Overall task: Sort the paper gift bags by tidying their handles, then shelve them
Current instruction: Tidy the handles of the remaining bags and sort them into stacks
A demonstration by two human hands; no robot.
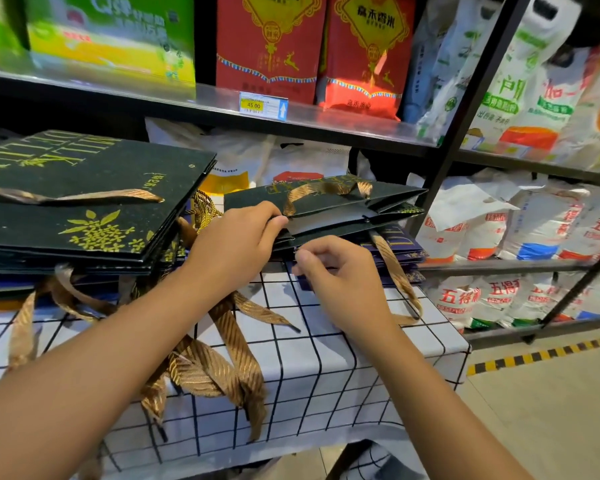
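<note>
Paper gift bags lie flat on the table with the checked cloth (326, 375) in front of us, and the biggest lot is the dark green stack (84, 209) on the left, with gold letters and gold leaves on top. Behind it stands the shelf (326, 123) with red boxes (312, 46) and a yellow price tag (262, 105). To the right we see white rice sacks (520, 230) on lower racks. Next comes the small dark green gift bag (343, 206) lying on its side by our hands, its mouth a little open. Brown striped ribbon handles (222, 358) hang down over the table edge. Our left hand (236, 244) grips the near edge of that small bag. Our right hand (340, 275) pinches something thin at the bag's edge; we cannot tell what.
</note>
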